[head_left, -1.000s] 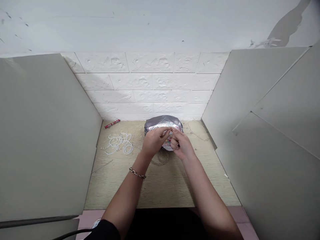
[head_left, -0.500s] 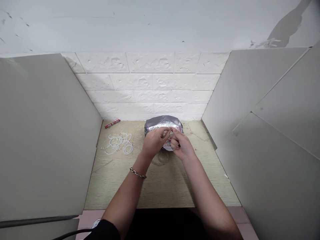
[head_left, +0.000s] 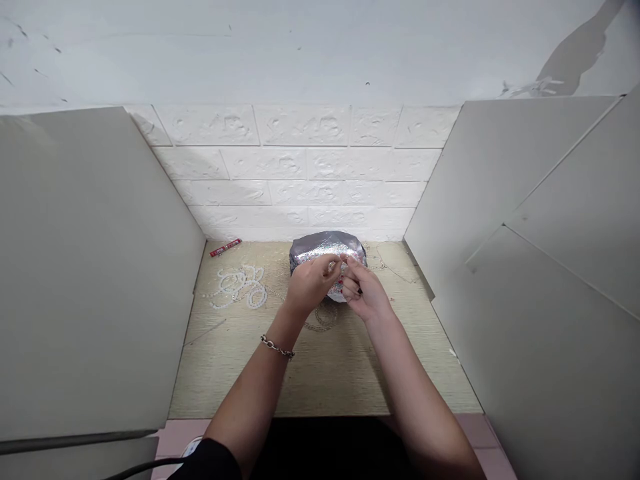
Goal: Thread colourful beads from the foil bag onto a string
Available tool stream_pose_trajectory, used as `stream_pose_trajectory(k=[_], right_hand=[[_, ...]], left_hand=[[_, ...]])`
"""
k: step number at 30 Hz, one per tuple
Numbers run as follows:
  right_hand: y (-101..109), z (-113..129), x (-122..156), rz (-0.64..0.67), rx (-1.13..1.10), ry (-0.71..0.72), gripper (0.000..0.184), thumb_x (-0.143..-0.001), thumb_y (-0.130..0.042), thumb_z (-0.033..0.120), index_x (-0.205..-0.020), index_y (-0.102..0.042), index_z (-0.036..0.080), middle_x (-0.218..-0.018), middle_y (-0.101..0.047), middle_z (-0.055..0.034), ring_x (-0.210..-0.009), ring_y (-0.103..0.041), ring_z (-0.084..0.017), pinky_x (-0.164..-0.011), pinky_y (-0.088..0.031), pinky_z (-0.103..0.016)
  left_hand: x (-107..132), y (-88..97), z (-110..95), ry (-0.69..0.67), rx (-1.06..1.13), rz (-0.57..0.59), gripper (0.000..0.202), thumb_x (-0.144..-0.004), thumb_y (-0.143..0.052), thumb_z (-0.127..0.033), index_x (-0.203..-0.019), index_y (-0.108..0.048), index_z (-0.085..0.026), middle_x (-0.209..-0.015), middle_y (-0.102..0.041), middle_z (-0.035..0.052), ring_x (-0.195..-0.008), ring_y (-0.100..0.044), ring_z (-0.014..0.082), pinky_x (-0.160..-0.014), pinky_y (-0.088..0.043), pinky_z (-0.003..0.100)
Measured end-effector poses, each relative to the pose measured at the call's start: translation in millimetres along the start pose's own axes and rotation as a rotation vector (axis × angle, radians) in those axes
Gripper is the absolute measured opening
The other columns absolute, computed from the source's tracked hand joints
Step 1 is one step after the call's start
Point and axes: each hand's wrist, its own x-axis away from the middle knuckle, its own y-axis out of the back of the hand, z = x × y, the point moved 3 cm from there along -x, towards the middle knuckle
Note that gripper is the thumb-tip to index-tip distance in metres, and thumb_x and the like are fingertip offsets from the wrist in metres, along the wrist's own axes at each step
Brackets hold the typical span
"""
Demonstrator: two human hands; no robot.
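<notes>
As both bare hands are brought together over a silvery, glittering pouch (head_left: 327,245), the fingertips of the left hand (head_left: 307,283) and the right hand (head_left: 369,290) are held just beside each other at its front. On each hand, thumb and forefinger are drawn close in what looks like a pinch; whether the grip is fully closed, and on what, cannot be told, since anything between the tips is too small to be made out. The other fingers of the right hand are curled toward the palm, with a small dark spot seen near them.

The pouch is set at the rear middle of a pale tabletop (head_left: 330,387), close to a white brick-patterned wall (head_left: 290,163), its front partly hidden by the hands. Clear beaded strands (head_left: 323,325) are laid in loops just before it, white beaded strands (head_left: 240,287) are heaped to the left, and a thin strand (head_left: 397,272) is strung out to the right. A red packet (head_left: 225,248) is placed near the rear left corner. A chain bracelet (head_left: 277,348) is worn on the left wrist.
</notes>
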Motion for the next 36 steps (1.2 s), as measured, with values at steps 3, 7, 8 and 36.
stream_pose_trajectory(k=[3, 7, 8, 36], right_hand=[[0.6, 0.3, 0.0, -0.006, 0.006, -0.005, 0.022, -0.063, -0.061, 0.028, -0.08, -0.054, 0.016, -0.04, -0.02, 0.0117, -0.032, -0.013, 0.0, -0.028, -0.011, -0.013], [1.0, 0.5, -0.2, -0.005, 0.007, -0.011, 0.022, -0.064, -0.061, 0.029, -0.08, -0.054, 0.016, -0.04, -0.02, 0.0118, -0.032, -0.012, -0.001, -0.028, -0.011, -0.014], [1.1, 0.6, -0.2, -0.004, 0.005, -0.012, 0.022, -0.064, -0.06, 0.029, -0.081, -0.054, 0.016, -0.04, -0.02, 0.0118, -0.032, -0.012, -0.001, -0.028, -0.011, -0.014], [2.2, -0.4, -1.5, -0.019, 0.061, 0.026, 0.022, -0.062, -0.062, 0.03, -0.079, -0.056, 0.017, -0.04, -0.021, 0.0116, -0.031, -0.013, 0.0, -0.028, -0.011, -0.014]], left_hand=[[0.4, -1.1, 1.5, -0.022, -0.027, -0.011, 0.018, -0.076, -0.043, -0.03, -0.075, -0.057, -0.019, -0.051, -0.052, -0.0043, -0.045, -0.044, 0.0062, -0.047, -0.031, 0.019], [0.9, -2.7, 2.8, -0.048, -0.049, -0.015, 0.018, -0.076, -0.042, -0.029, -0.075, -0.057, -0.02, -0.051, -0.052, -0.004, -0.045, -0.044, 0.0065, -0.047, -0.03, 0.019], [1.1, -3.0, 2.9, -0.052, -0.053, -0.015, 0.018, -0.076, -0.042, -0.029, -0.075, -0.057, -0.02, -0.051, -0.051, -0.0039, -0.045, -0.044, 0.0066, -0.047, -0.03, 0.019], [0.7, -1.9, 1.2, 0.03, -0.058, 0.083, 0.024, -0.076, -0.042, -0.033, -0.087, -0.06, -0.022, -0.052, -0.057, -0.0032, -0.044, -0.048, 0.0071, -0.044, -0.029, 0.019]])
